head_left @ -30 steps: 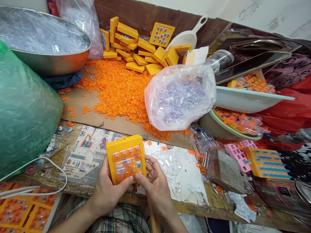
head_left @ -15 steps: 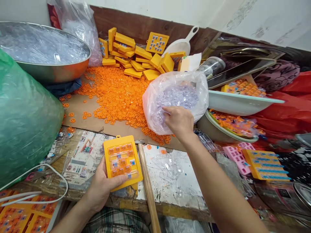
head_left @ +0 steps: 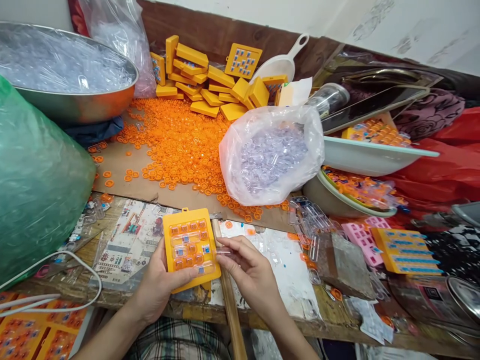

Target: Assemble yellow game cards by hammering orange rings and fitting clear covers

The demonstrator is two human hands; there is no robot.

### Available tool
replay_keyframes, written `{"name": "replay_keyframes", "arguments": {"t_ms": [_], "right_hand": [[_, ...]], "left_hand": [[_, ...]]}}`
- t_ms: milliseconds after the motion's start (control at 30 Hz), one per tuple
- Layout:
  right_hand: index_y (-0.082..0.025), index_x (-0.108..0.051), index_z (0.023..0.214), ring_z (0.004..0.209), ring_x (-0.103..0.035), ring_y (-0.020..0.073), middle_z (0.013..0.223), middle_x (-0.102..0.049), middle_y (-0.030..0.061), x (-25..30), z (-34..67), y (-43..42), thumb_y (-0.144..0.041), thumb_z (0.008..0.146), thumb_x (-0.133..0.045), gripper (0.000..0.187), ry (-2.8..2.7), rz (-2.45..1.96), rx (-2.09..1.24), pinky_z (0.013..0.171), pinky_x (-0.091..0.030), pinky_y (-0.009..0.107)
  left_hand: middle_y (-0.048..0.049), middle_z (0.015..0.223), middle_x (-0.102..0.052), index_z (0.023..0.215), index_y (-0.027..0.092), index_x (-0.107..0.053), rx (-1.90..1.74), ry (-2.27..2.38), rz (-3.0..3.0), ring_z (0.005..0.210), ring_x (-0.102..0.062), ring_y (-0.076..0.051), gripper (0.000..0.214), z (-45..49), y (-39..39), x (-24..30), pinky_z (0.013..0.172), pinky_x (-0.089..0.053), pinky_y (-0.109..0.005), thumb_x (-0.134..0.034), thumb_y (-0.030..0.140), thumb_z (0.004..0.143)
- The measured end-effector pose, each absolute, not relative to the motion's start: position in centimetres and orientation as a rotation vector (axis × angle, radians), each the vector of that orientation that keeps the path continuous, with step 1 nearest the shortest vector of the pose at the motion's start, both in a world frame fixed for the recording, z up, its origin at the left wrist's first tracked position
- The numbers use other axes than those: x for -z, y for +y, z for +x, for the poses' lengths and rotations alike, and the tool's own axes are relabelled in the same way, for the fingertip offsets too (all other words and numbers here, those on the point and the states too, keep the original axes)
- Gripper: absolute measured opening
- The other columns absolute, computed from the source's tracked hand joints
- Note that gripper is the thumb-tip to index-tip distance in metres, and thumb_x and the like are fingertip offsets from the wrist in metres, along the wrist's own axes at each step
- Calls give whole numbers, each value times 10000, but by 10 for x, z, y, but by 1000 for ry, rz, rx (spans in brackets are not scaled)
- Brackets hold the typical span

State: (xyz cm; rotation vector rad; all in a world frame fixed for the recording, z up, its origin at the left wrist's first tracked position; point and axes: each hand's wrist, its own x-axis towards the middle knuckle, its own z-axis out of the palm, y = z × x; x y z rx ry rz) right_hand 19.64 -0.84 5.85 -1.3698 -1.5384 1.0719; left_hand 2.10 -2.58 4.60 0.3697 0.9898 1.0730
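Board of yellow plastic [head_left: 185, 217] is sitting lower centre, left hand [head_left: 155, 282] gripping it; right hand [head_left: 251, 272] is pinching a slim transparent plastic piece [head_left: 224, 251] alongside; most cells [head_left: 189, 261] are carrying clear covers [head_left: 186, 237], one seemingly lacking any.

nothing legible; print on the illustrated sheet [head_left: 125, 252] and jar label [head_left: 434, 294] is too small

The square yellow plastic case [head_left: 186, 216] looks smooth from here, the wide silver metal basin [head_left: 99, 104] glossy, the brown wooden table [head_left: 332, 312] rough and scuffed.
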Motion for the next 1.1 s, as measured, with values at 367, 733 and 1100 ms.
{"name": "replay_keyframes", "arguments": {"t_ms": [367,733,1100], "right_hand": [[-232,-650,949,706,-591,144,756,-644,-6,-54,199,-26,-328,768,-714,215,-1222,-1420,-1185,676,-494,271],[-264,-669,880,837,-528,151,935,-536,14,-47,164,-30,-260,743,-722,147,-1100,-1350,-1115,776,-454,273],[-284,-428,964,857,-622,155,931,-618,-10,-45,153,-27,-262,737,-702,357,-887,-1180,-1472,746,-508,275]], "left_hand": [[-119,1055,-710,1136,158,-456,-1093,1066,406,907,-694,-258,702,23,-33,-48,823,-561,-370,-834,191,544],[-47,926,-716,1014,192,-484,-1160,1299,617,820,-708,-216,530,31,-46,-55,746,-566,-295,-795,214,586],[-63,938,-690,1093,188,-510,-1078,1316,879,813,-688,-211,512,7,-47,-48,746,-569,-284,-760,213,647]]}}
